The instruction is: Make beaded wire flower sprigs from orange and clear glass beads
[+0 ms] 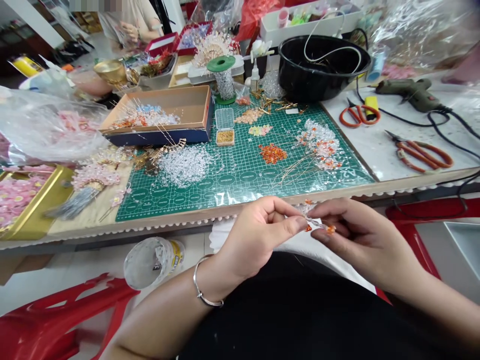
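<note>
Just off the table's front edge, above my lap, both hands meet at a small beaded spray (308, 220) of clear and orange beads. My left hand (264, 225) pinches it between thumb and forefinger. From the other side my right hand (356, 235) has its fingertips closed on the same spray, where an orange bead shows at the thumb. The stems inside the fingers are partly hidden. On the green cutting mat (232, 192) lie finished-looking clear and orange bead sprays (320, 142) with long wires, a pile of orange beads (273, 153) and a heap of clear beads (185, 165).
Right of the mat are red-handled pliers (427, 152), orange-handled scissors (360, 116) and a corded glue gun (410, 92). A black basin (322, 70), a wire spool (224, 80) and an open box (161, 112) stand behind. Across the table is another person (131, 25). Below, a plastic bucket (150, 262).
</note>
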`<state>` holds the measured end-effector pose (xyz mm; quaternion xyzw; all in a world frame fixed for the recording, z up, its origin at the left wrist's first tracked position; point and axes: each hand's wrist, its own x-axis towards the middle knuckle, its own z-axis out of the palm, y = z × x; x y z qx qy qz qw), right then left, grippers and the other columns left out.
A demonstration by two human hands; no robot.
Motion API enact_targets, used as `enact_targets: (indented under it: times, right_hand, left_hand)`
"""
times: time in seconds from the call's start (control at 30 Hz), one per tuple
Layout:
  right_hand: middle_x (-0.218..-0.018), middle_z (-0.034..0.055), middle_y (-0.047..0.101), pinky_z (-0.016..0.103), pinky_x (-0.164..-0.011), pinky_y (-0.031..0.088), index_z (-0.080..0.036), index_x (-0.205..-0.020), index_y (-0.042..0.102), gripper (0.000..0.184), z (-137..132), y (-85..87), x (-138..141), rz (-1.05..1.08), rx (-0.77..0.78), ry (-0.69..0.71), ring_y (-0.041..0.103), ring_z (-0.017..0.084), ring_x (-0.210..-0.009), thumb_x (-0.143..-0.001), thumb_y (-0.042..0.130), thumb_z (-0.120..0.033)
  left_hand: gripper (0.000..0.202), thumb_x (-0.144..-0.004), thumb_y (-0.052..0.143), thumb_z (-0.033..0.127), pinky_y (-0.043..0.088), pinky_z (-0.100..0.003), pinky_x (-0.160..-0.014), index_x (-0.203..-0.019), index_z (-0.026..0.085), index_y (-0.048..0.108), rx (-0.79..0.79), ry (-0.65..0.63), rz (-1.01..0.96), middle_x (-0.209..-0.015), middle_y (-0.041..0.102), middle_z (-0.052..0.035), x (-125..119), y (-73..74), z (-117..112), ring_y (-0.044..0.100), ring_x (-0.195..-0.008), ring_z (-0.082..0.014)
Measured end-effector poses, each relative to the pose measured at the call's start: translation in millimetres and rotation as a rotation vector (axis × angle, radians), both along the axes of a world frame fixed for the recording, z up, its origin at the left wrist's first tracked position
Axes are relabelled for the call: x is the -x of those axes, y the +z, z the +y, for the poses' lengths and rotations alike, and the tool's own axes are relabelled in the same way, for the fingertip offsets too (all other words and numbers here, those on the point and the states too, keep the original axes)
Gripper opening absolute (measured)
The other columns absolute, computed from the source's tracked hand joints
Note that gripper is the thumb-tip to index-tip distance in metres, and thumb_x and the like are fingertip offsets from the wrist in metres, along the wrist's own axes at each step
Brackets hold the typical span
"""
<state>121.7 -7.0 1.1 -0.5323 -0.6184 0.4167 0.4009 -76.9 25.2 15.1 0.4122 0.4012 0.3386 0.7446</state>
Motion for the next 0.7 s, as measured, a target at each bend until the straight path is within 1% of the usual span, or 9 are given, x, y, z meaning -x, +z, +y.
enact_targets:
  times: [0.03, 0.07, 0.13, 0.23, 0.3, 0.37, 0.47, 0.57, 0.7]
  right_hand:
    - [-0.074, -0.0008, 0.061, 0.028, -0.057, 0.044, -0.03, -0.094, 0.074, 0.012, 1, 0.6, 2, 0.079, 0.06, -0.029, 0.053, 0.016, -0.063, -0.083, 0.079, -0.035]
    - [-0.077, 0.0009, 0.065, 0.029, -0.061, 0.047, -0.029, -0.088, 0.075, 0.011, 2, 1.3, 3, 0.155, 0.118, -0.042, 0.057, 0.018, -0.069, -0.083, 0.079, -0.038]
    - [-0.077, 0.0021, 0.068, 0.031, -0.066, 0.051, -0.028, -0.08, 0.075, 0.017, 5, 2.5, 4, 0.268, 0.208, -0.028, 0.061, 0.02, -0.074, -0.082, 0.079, -0.045]
    - [-0.068, 0.0008, 0.066, 0.029, -0.06, 0.051, -0.026, -0.077, 0.075, 0.023, 9, 3.4, 0, 0.341, 0.293, -0.001, 0.061, 0.017, -0.065, -0.08, 0.079, -0.048]
    - [-0.066, 0.0002, 0.065, 0.027, -0.055, 0.049, -0.025, -0.076, 0.075, 0.026, 11, 3.4, -3, 0.377, 0.345, 0.004, 0.058, 0.015, -0.059, -0.077, 0.081, -0.05]
    - [-0.067, 0.0002, 0.065, 0.026, -0.053, 0.048, -0.024, -0.076, 0.076, 0.027, 12, 3.1, -7, 0.397, 0.383, 0.027, 0.056, 0.014, -0.057, -0.074, 0.083, -0.05]
    - [-0.067, 0.0008, 0.068, 0.027, -0.057, 0.049, -0.023, -0.076, 0.077, 0.025, 14, 2.9, -13, 0.399, 0.444, 0.122, 0.06, 0.015, -0.06, -0.073, 0.085, -0.047]
    - [-0.067, 0.0007, 0.069, 0.027, -0.058, 0.049, -0.022, -0.079, 0.077, 0.021, 18, 3.8, -19, 0.37, 0.511, 0.226, 0.06, 0.016, -0.061, -0.075, 0.085, -0.041]
    - [-0.07, -0.0011, 0.069, 0.025, -0.06, 0.046, -0.022, -0.079, 0.076, 0.02, 23, 6.1, -22, 0.271, 0.531, 0.307, 0.058, 0.014, -0.064, -0.079, 0.082, -0.042]
  left_hand:
    - [0.022, -0.079, 0.079, 0.032, 0.028, -0.023, -0.053, -0.082, 0.016, 0.064, -0.02, -0.016, 0.036, -0.059, 0.049, 0.0062, 0, 0.8, 0, 0.038, -0.055, -0.0066]
    - [0.024, -0.078, 0.079, 0.034, 0.027, -0.023, -0.052, -0.083, 0.017, 0.064, -0.039, -0.04, 0.07, -0.058, 0.047, 0.0065, 0, 1.7, -1, 0.037, -0.055, -0.0068]
    - [0.025, -0.08, 0.078, 0.037, 0.026, -0.023, -0.051, -0.086, 0.017, 0.064, -0.077, -0.091, 0.121, -0.059, 0.047, 0.0064, 1, 3.6, -2, 0.036, -0.054, -0.0072]
    - [0.021, -0.086, 0.071, 0.037, 0.029, -0.023, -0.051, -0.09, 0.018, 0.065, -0.128, -0.144, 0.154, -0.062, 0.048, 0.0052, 4, 5.1, -4, 0.037, -0.055, -0.0078]
    - [0.016, -0.088, 0.068, 0.034, 0.032, -0.023, -0.054, -0.092, 0.018, 0.066, -0.139, -0.167, 0.147, -0.067, 0.051, 0.0036, 5, 5.3, -4, 0.04, -0.059, -0.0086]
    - [0.012, -0.088, 0.066, 0.03, 0.037, -0.024, -0.06, -0.091, 0.018, 0.067, -0.113, -0.179, 0.106, -0.075, 0.057, 0.0011, 5, 5.7, -3, 0.047, -0.065, -0.0097]
    - [0.01, -0.084, 0.067, 0.027, 0.039, -0.024, -0.065, -0.086, 0.018, 0.065, -0.023, -0.199, 0.029, -0.08, 0.061, -0.0001, 4, 7.4, 0, 0.052, -0.07, -0.0098]
    - [0.019, -0.08, 0.074, 0.032, 0.034, -0.023, -0.058, -0.085, 0.017, 0.063, 0.038, -0.284, 0.051, -0.074, 0.056, 0.0018, 6, 10.1, 5, 0.045, -0.063, -0.0082]
    - [0.026, -0.08, 0.076, 0.04, 0.021, -0.024, -0.05, -0.087, 0.018, 0.064, -0.029, -0.424, 0.182, -0.061, 0.042, 0.0064, 10, 12.3, 11, 0.031, -0.054, -0.0072]
